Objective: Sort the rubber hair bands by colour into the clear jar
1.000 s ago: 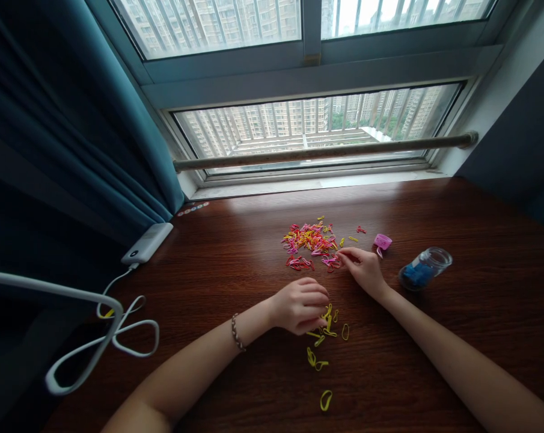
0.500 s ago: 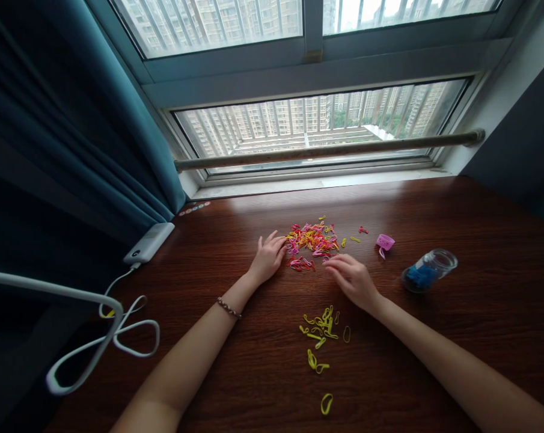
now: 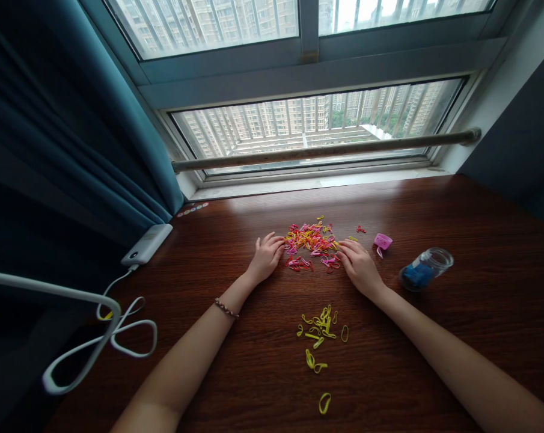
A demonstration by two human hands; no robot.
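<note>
A pile of small rubber bands (image 3: 308,239) in pink, red, orange and yellow lies on the wooden table. My left hand (image 3: 267,258) rests at the pile's left edge, fingers stretched out and touching the outer bands. At the right edge is my right hand (image 3: 359,267), its fingertips extended beside a yellow band, thumb slightly apart; no band shows as held. Just left of its thumb sits a small pink and red cluster (image 3: 330,263). Closer to me lie several loose yellow-green rubber bands (image 3: 323,325), with a single yellow-green band (image 3: 324,403) nearest.
A glass jar (image 3: 425,269) with blue contents lies tilted at the right, near a pink plastic piece (image 3: 382,242). On the left are a white power bank (image 3: 146,245) and its looped white cable (image 3: 134,343). Beyond the table are a window and a metal rail (image 3: 321,153).
My right hand has moved right and slightly away from me, from the pile's front to its right edge. A pink and red cluster now shows where its fingertips were. My left hand stays put.
</note>
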